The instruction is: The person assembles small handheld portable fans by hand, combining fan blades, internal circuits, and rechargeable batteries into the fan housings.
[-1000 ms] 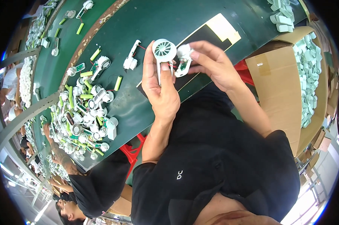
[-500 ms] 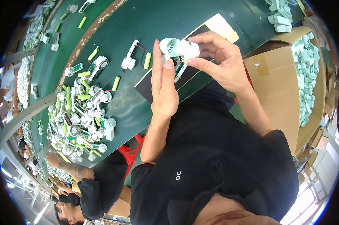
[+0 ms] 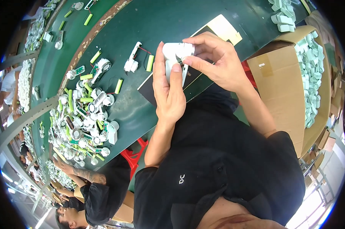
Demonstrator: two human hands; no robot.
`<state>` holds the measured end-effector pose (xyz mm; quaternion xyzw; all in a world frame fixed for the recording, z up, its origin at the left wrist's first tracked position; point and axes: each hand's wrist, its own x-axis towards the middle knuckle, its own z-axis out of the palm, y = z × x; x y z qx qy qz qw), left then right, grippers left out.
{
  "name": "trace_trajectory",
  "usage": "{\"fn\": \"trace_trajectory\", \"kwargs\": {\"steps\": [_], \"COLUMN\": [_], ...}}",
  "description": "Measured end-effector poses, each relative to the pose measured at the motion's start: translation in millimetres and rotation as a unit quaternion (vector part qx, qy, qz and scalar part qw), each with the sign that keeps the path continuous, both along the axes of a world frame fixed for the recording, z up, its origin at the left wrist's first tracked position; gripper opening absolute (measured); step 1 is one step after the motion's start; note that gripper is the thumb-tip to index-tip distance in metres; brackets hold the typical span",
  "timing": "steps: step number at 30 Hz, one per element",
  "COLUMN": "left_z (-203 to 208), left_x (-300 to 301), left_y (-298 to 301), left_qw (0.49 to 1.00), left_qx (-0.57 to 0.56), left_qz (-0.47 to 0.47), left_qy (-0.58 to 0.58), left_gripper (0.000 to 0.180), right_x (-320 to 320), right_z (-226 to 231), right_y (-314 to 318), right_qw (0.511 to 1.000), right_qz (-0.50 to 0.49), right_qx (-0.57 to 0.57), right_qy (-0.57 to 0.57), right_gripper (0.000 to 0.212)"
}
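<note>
In front of my chest, my left hand point(image 3: 170, 94) holds a pale plastic shell point(image 3: 171, 51) with a round head and a slim handle. Its thumb presses on the handle and its fingers stand behind it. From the other side, my right hand point(image 3: 222, 63) pinches a white round part point(image 3: 187, 50) between thumb and fingers, right up against the shell's head. Whether the two pieces are fully joined cannot be seen. Beyond my left hand, a white assembly point(image 3: 132, 63) is wired to a green cylindrical battery point(image 3: 150, 63) on the green table point(image 3: 142, 26).
A heap of white assemblies and batteries point(image 3: 82, 122) covers the table at left. A dark board point(image 3: 147, 89) with a yellow sheet point(image 3: 222, 28) lies beneath my hands. At right stands a cardboard box point(image 3: 281, 95) of pale shells. A co-worker's arm point(image 3: 82, 173) reaches in at lower left.
The shell's open round head has turned so its outer side shows. My right hand has brought the white round part left against it. The co-worker's hand has shifted.
</note>
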<state>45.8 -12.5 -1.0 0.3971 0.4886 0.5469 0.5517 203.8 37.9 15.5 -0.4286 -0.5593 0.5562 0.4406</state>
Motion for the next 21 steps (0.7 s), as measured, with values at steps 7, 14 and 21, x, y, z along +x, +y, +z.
{"fn": "trace_trajectory", "kwargs": {"steps": [7,14,21], "left_z": [-4,-4,5], "left_x": [-3,5,6], "left_y": [-1,0,0], "left_qw": [0.991,0.977,0.986], "left_qx": [0.089,0.143,0.107], "left_qz": [0.012,0.055,0.010], "left_qy": [0.098,0.151,0.129], "left_gripper": [0.060,0.061,0.062], "right_x": [10,14,14], "right_z": [4,16,9], "right_y": [5,8,11], "right_qw": [0.999,0.999,0.997], "right_qz": [0.031,0.050,0.074], "right_qx": [0.000,0.006,-0.009], "right_qy": [0.023,0.004,-0.007], "right_gripper": [0.032,0.033,0.028]}}
